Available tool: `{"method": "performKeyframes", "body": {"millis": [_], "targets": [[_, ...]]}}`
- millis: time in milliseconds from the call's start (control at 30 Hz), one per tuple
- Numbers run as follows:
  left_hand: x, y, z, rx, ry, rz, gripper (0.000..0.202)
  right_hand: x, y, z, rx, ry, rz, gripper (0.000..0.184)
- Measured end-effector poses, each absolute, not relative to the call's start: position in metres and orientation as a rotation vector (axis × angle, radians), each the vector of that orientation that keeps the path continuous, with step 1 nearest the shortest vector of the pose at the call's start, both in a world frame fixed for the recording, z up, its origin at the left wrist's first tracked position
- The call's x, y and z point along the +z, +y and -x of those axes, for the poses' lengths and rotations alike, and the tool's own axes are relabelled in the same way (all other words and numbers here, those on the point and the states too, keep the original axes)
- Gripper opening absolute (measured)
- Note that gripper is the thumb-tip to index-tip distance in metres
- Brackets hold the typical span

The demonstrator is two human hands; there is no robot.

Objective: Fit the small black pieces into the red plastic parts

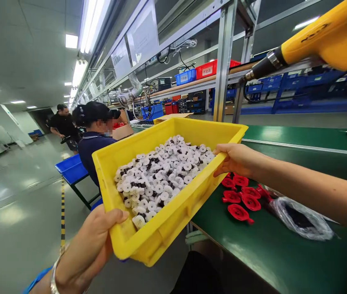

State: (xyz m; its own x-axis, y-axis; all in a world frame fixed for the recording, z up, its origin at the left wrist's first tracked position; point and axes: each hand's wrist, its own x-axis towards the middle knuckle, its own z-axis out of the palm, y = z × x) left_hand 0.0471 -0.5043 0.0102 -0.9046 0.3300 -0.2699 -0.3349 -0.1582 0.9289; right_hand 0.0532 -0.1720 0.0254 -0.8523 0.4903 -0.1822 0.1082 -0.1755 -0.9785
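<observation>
A yellow plastic bin (173, 218) hangs tilted in front of me, held up between both hands. Many small white gears (161, 179), some with black parts, fill its bottom. My left hand (95, 237) grips the near left corner, thumb over the rim and fingers under the outside. On the right side, my right hand (234, 159) is closed on the rim, its thumb on top and the fingers below. Just under that hand, several red plastic parts (242, 200) lie on the green table (237, 245).
A clear plastic bag (304, 218) lies right of the red parts. A yellow power screwdriver (317, 36) hangs at upper right, beside a metal post (224, 61). One person (92, 143) sits beyond the bin near a blue crate (72, 169); another person (65, 126) stands in the aisle.
</observation>
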Motion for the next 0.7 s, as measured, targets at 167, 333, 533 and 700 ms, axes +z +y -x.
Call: {"method": "performKeyframes", "body": {"millis": [167,333,533,700], "targets": [[0.014,-0.487,-0.025,2.152,1.616,-0.063,0.062,0.031,-0.160,-0.023,2.115,-1.899,0.696,0.006],[0.015,-0.467,-0.003,2.201,1.601,-0.076,0.059,0.032,-0.145,0.010,2.086,-1.928,0.733,0.010],[0.013,-0.447,0.023,2.239,1.615,-0.100,0.057,0.029,-0.128,0.045,2.062,-2.000,0.707,0.008],[0.015,-0.435,0.043,2.196,1.678,-0.123,0.058,0.028,-0.114,0.069,2.017,-2.052,0.687,0.005]]}}
